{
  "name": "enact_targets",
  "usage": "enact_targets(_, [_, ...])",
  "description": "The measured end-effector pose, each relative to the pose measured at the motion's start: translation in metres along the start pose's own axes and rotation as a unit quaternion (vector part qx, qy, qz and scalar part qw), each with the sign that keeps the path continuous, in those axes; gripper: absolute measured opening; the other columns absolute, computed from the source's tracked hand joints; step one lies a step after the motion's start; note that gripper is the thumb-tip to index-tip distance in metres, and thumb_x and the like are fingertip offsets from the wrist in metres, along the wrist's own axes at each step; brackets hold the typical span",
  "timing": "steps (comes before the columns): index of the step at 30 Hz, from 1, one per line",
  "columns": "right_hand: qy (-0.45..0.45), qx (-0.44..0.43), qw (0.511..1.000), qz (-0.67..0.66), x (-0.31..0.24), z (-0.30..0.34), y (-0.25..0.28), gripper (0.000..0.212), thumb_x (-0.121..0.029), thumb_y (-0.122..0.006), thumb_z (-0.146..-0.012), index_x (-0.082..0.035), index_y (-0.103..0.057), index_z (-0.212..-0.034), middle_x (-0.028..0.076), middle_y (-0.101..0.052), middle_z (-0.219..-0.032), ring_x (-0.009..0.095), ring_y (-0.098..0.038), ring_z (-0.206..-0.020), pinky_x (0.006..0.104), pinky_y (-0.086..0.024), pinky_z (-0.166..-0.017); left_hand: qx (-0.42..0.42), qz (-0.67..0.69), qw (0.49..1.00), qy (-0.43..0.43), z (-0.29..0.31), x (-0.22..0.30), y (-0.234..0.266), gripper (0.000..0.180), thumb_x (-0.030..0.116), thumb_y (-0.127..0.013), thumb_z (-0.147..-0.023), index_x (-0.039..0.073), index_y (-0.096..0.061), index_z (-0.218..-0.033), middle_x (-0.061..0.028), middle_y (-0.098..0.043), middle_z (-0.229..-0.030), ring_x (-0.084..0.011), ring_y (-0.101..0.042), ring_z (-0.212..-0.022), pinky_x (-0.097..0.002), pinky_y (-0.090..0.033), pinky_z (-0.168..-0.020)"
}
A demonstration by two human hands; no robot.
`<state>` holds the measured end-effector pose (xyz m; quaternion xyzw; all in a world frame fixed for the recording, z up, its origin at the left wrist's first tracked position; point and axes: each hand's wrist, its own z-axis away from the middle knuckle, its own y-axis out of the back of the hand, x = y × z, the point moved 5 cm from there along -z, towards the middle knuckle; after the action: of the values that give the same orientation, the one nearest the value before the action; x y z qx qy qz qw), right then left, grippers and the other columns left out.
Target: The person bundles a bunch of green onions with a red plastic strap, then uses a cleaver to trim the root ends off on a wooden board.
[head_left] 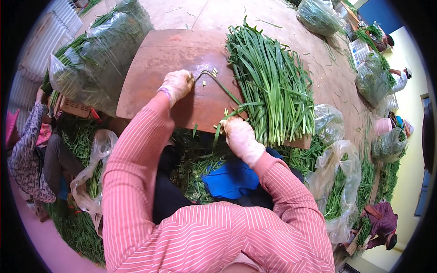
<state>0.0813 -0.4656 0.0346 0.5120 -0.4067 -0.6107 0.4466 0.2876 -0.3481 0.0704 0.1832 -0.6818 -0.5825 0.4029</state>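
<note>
A thick bundle of long, flat green leaves like garlic chives (271, 84) lies on the right part of a brown wooden board (150, 77), cut stem ends toward me. My left hand (179, 85), in a pale glove, is closed on one end of a thin dark-green strand (223, 88). The strand arches over the board toward my right hand (242, 139), also gloved, at the board's near edge. Those fingers are closed around a few short green stalks and leaf ends beside the bundle; whether the strand is in them too is hidden. Small cut stem pieces (204, 83) lie on the board.
A large clear bag of greens (98, 57) stands at far left, near a seated person (34, 150). Open plastic bags (341, 191) and loose greens flank my legs. Blue cloth (230, 178) lies in my lap. Other people (382, 223) sit along the right.
</note>
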Motion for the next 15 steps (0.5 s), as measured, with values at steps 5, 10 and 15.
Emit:
enact_targets(5, [-0.060, 0.214, 0.975, 0.003, 0.023, -0.051, 0.014, 0.036, -0.004, -0.044, -0.085, -0.001, -0.049, -0.120, 0.019, -0.056, -0.107, 0.033, -0.057, -0.095, 0.0403, -0.050, -0.079, 0.199, 0.081, 0.964, -0.158, -0.048, -0.008, -0.032, 0.030, 0.004, -0.055, -0.084, 0.010, -0.061, -0.113, -0.0165, -0.064, -0.103, -0.0356, -0.060, -0.093, -0.0410, -0.047, -0.083])
enact_targets(10, [-0.060, 0.227, 0.969, 0.079, 0.013, -0.057, -0.012, 0.047, -0.003, -0.044, -0.082, -0.002, -0.046, -0.129, 0.019, -0.045, -0.131, 0.033, -0.048, -0.115, 0.0431, -0.042, -0.095, 0.088, 0.135, 0.952, -0.260, -0.033, 0.023, -0.064, 0.045, -0.004, -0.048, -0.080, 0.010, -0.057, -0.122, -0.0174, -0.050, -0.133, -0.0392, -0.040, -0.128, -0.0461, -0.026, -0.109])
enact_targets(15, [0.054, 0.200, 0.977, 0.056, -0.050, 0.011, -0.037, 0.057, -0.002, -0.046, -0.078, 0.004, -0.037, -0.134, 0.022, -0.043, -0.132, 0.035, -0.042, -0.124, 0.0403, -0.029, -0.110, -0.019, 0.112, 0.952, -0.283, 0.092, 0.045, -0.042, 0.041, -0.002, -0.050, -0.078, 0.006, -0.059, -0.117, -0.0221, -0.051, -0.129, -0.0439, -0.042, -0.123, -0.0487, -0.030, -0.106])
